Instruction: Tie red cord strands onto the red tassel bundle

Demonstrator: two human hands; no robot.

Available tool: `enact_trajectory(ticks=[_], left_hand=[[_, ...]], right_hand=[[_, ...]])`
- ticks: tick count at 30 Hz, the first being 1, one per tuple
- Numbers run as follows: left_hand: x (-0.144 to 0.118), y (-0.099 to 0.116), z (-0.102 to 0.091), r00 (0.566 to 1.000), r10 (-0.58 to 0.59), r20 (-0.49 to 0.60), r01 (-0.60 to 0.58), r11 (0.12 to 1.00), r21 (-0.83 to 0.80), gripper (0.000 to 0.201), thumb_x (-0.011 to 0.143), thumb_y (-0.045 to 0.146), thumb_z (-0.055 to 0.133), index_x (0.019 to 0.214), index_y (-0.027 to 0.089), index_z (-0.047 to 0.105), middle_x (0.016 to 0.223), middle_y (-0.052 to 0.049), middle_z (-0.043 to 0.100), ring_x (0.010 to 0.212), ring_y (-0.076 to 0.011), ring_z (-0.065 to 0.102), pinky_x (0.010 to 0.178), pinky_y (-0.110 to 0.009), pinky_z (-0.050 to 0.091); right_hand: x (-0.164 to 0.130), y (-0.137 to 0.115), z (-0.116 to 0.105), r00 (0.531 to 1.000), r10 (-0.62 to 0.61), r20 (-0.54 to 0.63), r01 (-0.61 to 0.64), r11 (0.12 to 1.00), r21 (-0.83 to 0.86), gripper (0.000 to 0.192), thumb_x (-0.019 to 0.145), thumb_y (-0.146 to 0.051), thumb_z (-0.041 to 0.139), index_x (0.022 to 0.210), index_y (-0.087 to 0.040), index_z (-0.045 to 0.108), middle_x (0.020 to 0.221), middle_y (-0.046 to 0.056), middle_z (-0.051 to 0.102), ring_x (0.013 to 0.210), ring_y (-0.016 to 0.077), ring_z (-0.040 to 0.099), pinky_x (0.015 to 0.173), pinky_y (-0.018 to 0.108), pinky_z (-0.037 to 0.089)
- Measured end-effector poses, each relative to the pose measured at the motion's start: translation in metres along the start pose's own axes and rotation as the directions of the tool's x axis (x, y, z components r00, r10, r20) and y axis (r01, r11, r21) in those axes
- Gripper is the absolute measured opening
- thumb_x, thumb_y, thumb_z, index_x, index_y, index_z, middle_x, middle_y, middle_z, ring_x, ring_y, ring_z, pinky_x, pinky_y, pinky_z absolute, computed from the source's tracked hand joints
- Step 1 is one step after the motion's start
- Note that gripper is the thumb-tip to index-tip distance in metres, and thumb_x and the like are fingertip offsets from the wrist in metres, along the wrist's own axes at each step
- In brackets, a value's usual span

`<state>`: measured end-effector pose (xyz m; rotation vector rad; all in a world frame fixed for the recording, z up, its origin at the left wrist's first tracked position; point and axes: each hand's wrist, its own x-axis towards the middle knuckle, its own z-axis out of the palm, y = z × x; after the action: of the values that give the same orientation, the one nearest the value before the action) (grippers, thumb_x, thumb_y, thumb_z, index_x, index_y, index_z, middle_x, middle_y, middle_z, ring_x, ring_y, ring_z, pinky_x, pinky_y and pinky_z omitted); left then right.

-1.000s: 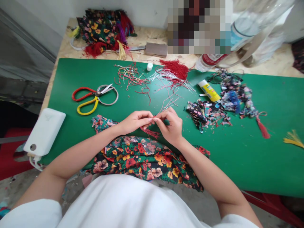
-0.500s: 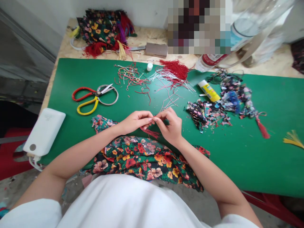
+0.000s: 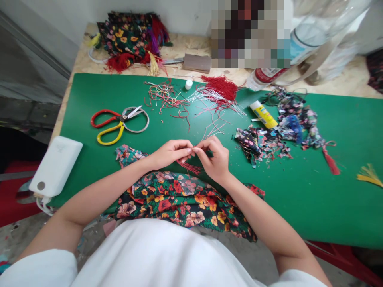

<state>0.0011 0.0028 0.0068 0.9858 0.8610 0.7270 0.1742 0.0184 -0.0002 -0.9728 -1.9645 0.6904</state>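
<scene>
My left hand and my right hand meet fingertip to fingertip over the green mat. Both pinch the top of a small red tassel, whose threads hang down toward me between the hands. Below the hands a floral cloth lies over the mat's near edge. Loose red and white cords lie just beyond my right hand.
Red and yellow scissors lie to the far left. A white box sits at the mat's left edge. A glue tube, floral scraps, a red tassel and a yellow tassel lie right. A clear bottle lies at the back.
</scene>
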Motion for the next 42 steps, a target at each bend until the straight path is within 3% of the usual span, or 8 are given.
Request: enact_trajectory(ticks=[17, 24, 29, 34, 38, 42], left_hand=[[-0.0009, -0.0015, -0.0015, 1.0, 0.004, 0.012, -0.005, 0.999, 0.034, 0.026, 0.082, 0.038, 0.057, 0.079, 0.012, 0.057, 0.062, 0.004, 0.049, 0.054, -0.0046, 0.044, 0.053, -0.019, 0.036], [0.0006, -0.002, -0.0014, 1.0, -0.012, -0.023, 0.008, 0.989, -0.145, 0.028, 0.079, 0.04, 0.062, 0.077, 0.013, 0.056, 0.066, 0.003, 0.051, 0.053, -0.0034, 0.043, 0.052, -0.019, 0.034], [-0.0002, 0.0009, -0.0002, 0.997, -0.017, -0.069, 0.0, 0.971, -0.238, 0.025, 0.077, 0.038, 0.065, 0.077, 0.014, 0.057, 0.069, 0.003, 0.049, 0.057, -0.0039, 0.045, 0.057, -0.018, 0.037], [-0.0013, -0.0001, -0.0015, 0.998, 0.003, -0.056, -0.015, 0.979, -0.205, 0.025, 0.078, 0.04, 0.064, 0.079, 0.015, 0.059, 0.083, 0.001, 0.052, 0.061, -0.0033, 0.044, 0.059, -0.018, 0.039], [-0.0027, -0.002, -0.0031, 0.995, 0.079, -0.06, -0.083, 0.993, -0.079, 0.026, 0.079, 0.042, 0.062, 0.079, 0.016, 0.064, 0.106, -0.004, 0.048, 0.082, -0.0085, 0.051, 0.067, -0.02, 0.045], [-0.005, 0.0002, -0.0028, 0.985, 0.173, -0.024, -0.171, 0.984, 0.055, 0.026, 0.08, 0.042, 0.061, 0.076, 0.017, 0.067, 0.105, -0.008, 0.049, 0.117, -0.02, 0.043, 0.081, -0.024, 0.047]], right_hand=[[0.0012, 0.0002, 0.0009, 1.0, 0.012, 0.004, -0.012, 1.0, 0.016, 0.012, 0.086, -0.024, 0.059, 0.075, -0.02, 0.056, 0.064, -0.001, 0.055, 0.063, 0.0116, 0.049, 0.055, 0.025, 0.039], [-0.0002, -0.0021, -0.0043, 0.999, 0.05, 0.006, -0.05, 0.998, 0.047, 0.011, 0.09, -0.024, 0.049, 0.084, -0.02, 0.057, 0.071, 0.001, 0.057, 0.067, 0.0134, 0.049, 0.061, 0.028, 0.04], [0.001, -0.0044, -0.006, 0.994, -0.02, 0.104, 0.019, 1.0, 0.01, 0.009, 0.086, -0.027, 0.051, 0.086, -0.02, 0.057, 0.067, 0.001, 0.052, 0.067, 0.0159, 0.047, 0.067, 0.033, 0.04], [0.0021, -0.0044, -0.0025, 0.986, -0.084, 0.144, 0.094, 0.993, -0.068, 0.009, 0.084, -0.029, 0.057, 0.087, -0.02, 0.058, 0.068, 0.001, 0.052, 0.068, 0.0163, 0.045, 0.067, 0.033, 0.039], [0.0025, -0.0039, -0.0001, 0.977, -0.11, 0.183, 0.123, 0.991, -0.06, 0.012, 0.084, -0.031, 0.06, 0.082, -0.02, 0.056, 0.07, 0.002, 0.054, 0.069, 0.0158, 0.045, 0.068, 0.032, 0.038], [0.0023, -0.0077, 0.0005, 0.972, -0.091, 0.216, 0.09, 0.996, 0.018, 0.02, 0.086, -0.029, 0.057, 0.071, -0.02, 0.048, 0.068, 0.0, 0.049, 0.069, 0.0144, 0.043, 0.067, 0.03, 0.036]])
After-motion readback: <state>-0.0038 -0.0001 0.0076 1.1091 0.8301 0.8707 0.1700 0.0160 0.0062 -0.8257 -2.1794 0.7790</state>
